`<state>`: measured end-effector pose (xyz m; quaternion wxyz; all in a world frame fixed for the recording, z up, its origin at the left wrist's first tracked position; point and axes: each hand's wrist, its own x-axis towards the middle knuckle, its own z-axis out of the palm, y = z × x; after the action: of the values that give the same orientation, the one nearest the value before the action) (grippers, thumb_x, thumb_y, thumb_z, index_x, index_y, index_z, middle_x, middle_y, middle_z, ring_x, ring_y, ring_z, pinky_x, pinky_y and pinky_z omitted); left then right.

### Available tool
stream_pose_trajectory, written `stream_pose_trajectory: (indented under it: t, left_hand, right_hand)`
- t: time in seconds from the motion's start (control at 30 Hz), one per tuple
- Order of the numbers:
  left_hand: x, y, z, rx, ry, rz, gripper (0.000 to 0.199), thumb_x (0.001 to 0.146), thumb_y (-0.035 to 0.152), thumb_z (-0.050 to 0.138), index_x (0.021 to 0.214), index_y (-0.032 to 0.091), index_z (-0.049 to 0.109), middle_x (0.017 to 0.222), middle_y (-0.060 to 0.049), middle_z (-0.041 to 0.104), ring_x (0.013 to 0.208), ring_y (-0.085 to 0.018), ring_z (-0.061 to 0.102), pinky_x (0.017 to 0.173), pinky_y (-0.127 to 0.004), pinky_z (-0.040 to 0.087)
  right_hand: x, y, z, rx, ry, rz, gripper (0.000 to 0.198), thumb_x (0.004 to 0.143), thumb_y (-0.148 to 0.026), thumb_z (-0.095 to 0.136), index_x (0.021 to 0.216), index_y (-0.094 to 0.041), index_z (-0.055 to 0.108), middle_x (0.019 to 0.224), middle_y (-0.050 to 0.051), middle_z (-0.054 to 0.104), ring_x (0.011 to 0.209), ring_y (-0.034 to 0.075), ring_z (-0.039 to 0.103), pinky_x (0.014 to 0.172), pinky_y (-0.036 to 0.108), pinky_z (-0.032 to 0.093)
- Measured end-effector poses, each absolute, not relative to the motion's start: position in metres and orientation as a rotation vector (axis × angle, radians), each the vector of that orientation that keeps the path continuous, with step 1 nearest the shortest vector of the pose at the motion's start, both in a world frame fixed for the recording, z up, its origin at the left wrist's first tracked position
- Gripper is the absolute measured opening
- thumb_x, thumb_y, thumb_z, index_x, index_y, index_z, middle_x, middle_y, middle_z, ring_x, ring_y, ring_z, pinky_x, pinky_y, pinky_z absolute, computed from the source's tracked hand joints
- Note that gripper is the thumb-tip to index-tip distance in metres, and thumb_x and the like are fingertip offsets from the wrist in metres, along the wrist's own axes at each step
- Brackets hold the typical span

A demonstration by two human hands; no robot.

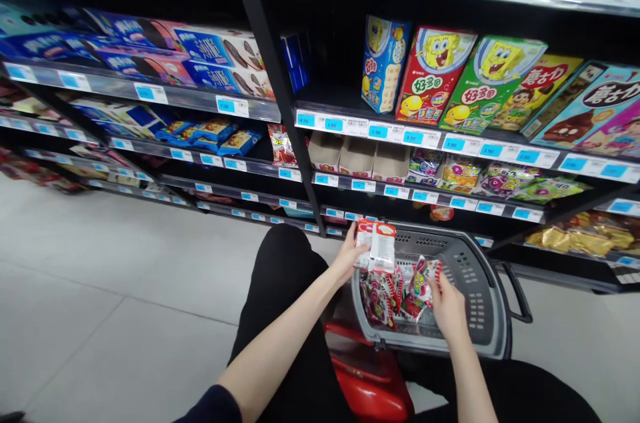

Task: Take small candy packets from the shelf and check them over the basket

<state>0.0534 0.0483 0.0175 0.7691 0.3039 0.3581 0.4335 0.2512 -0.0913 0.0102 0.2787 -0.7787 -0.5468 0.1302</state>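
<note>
My left hand [349, 255] is closed around the edge of a red and white candy packet [383, 248], its silvery-white side facing me, above the near left part of a grey shopping basket [489, 336]. Inside the basket, my right hand [447, 306] pinches the corner of a red and green candy packet [419, 286]. Several similar red candy packets [379, 296] lie in the basket's left half, partly beneath the held ones. The basket's black handle [520, 296] hangs out on the right side.
A red plastic stool or basket part [367, 383] is between my knees. Shelves ahead hold snack boxes [435, 76], open cardboard display boxes [357, 155] and gummy candy bags [460, 173]. Blue biscuit boxes [210, 56] stand on the left shelf. Grey tiled floor [115, 263] lies to my left.
</note>
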Motion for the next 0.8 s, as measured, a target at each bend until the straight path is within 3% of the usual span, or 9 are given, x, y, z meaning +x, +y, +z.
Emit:
stream_pose_trajectory:
  t: [0.17,0.43,0.63,0.8]
  left_hand:
    - [0.049,0.048,0.024,0.662,0.73,0.829,0.052,0.053,0.009,0.069,0.102,0.014,0.052,0.098,-0.01,0.064,0.088,-0.023,0.059,0.077,-0.033,0.045]
    - [0.044,0.04,0.027,0.572,0.569,0.59,0.072,0.052,-0.001,0.061,0.118,0.023,0.043,0.107,-0.008,0.06,0.083,-0.02,0.062,0.065,-0.026,0.047]
    - [0.047,0.038,0.028,0.487,0.496,0.643,0.068,0.053,-0.004,0.061,0.116,0.018,0.047,0.108,-0.012,0.06,0.095,-0.025,0.058,0.081,-0.036,0.045]
    - [0.047,0.035,0.03,0.459,0.381,0.649,0.064,0.061,-0.002,0.059,0.119,0.021,0.043,0.112,-0.011,0.058,0.099,-0.028,0.056,0.085,-0.05,0.041]
  right_hand:
    - [0.232,-0.08,-0.028,-2.127,-1.765,0.596,0.03,0.084,-0.03,0.035,0.099,-0.017,0.057,0.073,0.008,0.067,0.068,0.02,0.062,0.063,0.025,0.042]
    - [0.177,-0.075,-0.074,-2.292,-1.806,0.705,0.024,0.083,-0.018,0.041,0.101,-0.014,0.057,0.067,0.011,0.068,0.064,0.021,0.065,0.057,0.026,0.042]
    - [0.179,-0.073,-0.084,-2.367,-1.671,0.691,0.032,0.088,-0.02,0.031,0.11,-0.009,0.05,0.074,0.016,0.068,0.069,0.022,0.065,0.059,0.026,0.042]
    - [0.167,-0.085,-0.1,-2.334,-1.605,0.849,0.029,0.081,-0.012,0.038,0.106,-0.007,0.053,0.074,0.015,0.068,0.07,0.022,0.065,0.06,0.027,0.043]
